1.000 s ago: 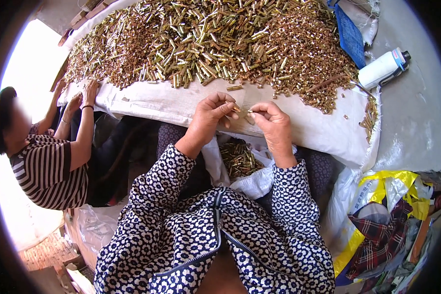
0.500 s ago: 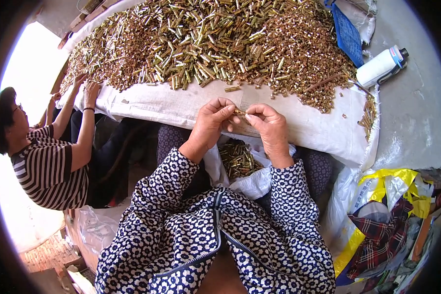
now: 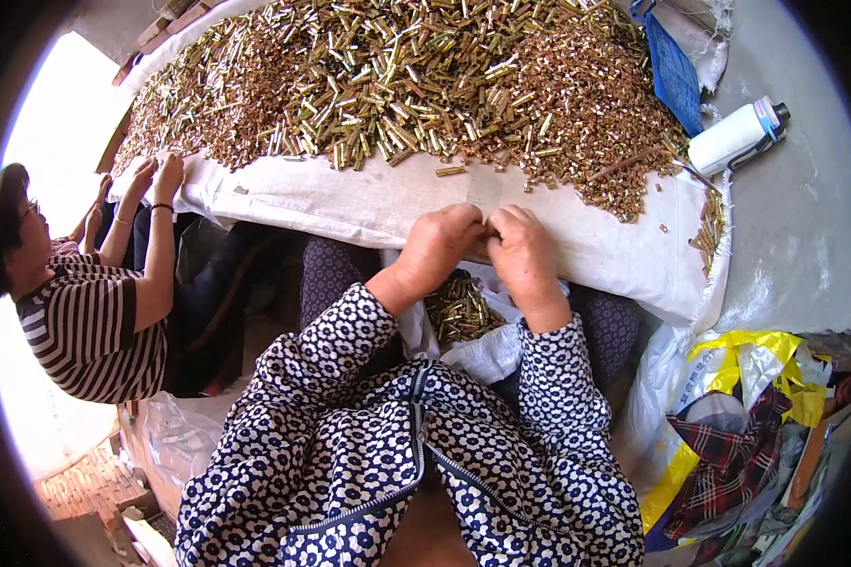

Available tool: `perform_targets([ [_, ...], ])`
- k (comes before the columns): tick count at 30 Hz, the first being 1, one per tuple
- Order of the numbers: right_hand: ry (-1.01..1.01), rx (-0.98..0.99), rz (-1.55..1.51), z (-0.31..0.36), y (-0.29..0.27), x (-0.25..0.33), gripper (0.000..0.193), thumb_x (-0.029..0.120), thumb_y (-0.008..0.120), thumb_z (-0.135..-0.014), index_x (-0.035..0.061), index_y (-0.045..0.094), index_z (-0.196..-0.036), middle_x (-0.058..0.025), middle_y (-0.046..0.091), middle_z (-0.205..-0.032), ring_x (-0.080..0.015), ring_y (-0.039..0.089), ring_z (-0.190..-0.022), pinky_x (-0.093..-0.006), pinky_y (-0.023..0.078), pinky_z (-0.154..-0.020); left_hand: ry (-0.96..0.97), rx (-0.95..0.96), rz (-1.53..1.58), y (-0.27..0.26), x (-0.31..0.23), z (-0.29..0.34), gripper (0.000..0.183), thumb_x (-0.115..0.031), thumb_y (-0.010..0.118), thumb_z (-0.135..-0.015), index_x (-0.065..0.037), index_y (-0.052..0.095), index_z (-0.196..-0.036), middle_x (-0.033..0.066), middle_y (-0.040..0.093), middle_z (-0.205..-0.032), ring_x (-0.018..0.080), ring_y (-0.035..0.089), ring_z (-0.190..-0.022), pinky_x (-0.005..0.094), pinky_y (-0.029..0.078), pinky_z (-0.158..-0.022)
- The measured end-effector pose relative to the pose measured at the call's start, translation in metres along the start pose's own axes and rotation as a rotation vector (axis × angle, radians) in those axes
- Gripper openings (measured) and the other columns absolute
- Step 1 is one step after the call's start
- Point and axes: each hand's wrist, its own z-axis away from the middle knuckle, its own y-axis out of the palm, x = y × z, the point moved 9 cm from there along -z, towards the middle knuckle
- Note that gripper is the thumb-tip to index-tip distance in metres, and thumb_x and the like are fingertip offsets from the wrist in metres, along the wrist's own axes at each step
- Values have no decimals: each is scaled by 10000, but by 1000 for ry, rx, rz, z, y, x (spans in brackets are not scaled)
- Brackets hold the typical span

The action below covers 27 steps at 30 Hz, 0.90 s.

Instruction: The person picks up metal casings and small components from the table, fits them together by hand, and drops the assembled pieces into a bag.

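Note:
My left hand [image 3: 437,244] and my right hand [image 3: 522,253] meet fingertip to fingertip at the near edge of the cloth-covered table [image 3: 624,269]. Both are closed, knuckles up, and whatever sits between the fingers is hidden. Just beyond them a single short brass-coloured tube [image 3: 451,171] lies on the pale cloth. Below my hands, a white sack [image 3: 487,357] in my lap holds a pile of similar brass-coloured tubes [image 3: 463,310].
Heaped tubes [image 3: 388,85] and smaller coppery pieces [image 3: 586,104] cover the table's far part. A blue tray [image 3: 671,71] and white bottle [image 3: 736,135] are at right, above plastic bags [image 3: 676,454]. At left, a co-worker in a striped shirt [image 3: 104,326] reaches to the table.
My hands have turned knuckles up and drawn together. A small brass-coloured piece seen in my left fingers before is now hidden. The co-worker's hands have shifted slightly.

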Motion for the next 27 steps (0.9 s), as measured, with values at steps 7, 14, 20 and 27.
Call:
perform_targets([
  [7, 66, -243, 268, -8, -28, -32, 245, 3, 528, -729, 21, 570, -969, -99, 556, -1034, -263, 519, -941, -346, 433, -827, 28, 113, -179, 16, -17, -5, 85, -57, 533, -785, -32, 483, -849, 126, 538, -758, 296, 572, -643, 359, 469, -538],
  [14, 30, -168, 315, -10, -23, -25, 153, 25, 504, -753, 19, 573, -890, -88, 565, -932, -256, 524, -876, -345, 440, -768, -455, -178, 336, -41, 53, -10, 48, -47, 474, -834, -27, 475, -878, 148, 547, -803, 267, 582, -650, 325, 476, -557],
  [20, 78, -160, 301, -8, -22, -30, 98, 27, 579, -732, 42, 582, -829, -79, 576, -887, -246, 548, -859, -332, 459, -759, -161, 13, -647, -65, 91, -41, 43, -48, 471, -782, -37, 496, -816, 150, 542, -796, 300, 583, -685, 381, 476, -580],
  [27, 82, -285, -245, 0, -25, -25, 107, -36, 598, -695, 15, 546, -773, -84, 539, -802, -189, 563, -704, -288, 470, -603, -128, 64, -523, -57, 68, -36, 49, -37, 526, -757, -14, 513, -799, 141, 568, -817, 298, 585, -706, 378, 468, -596],
])
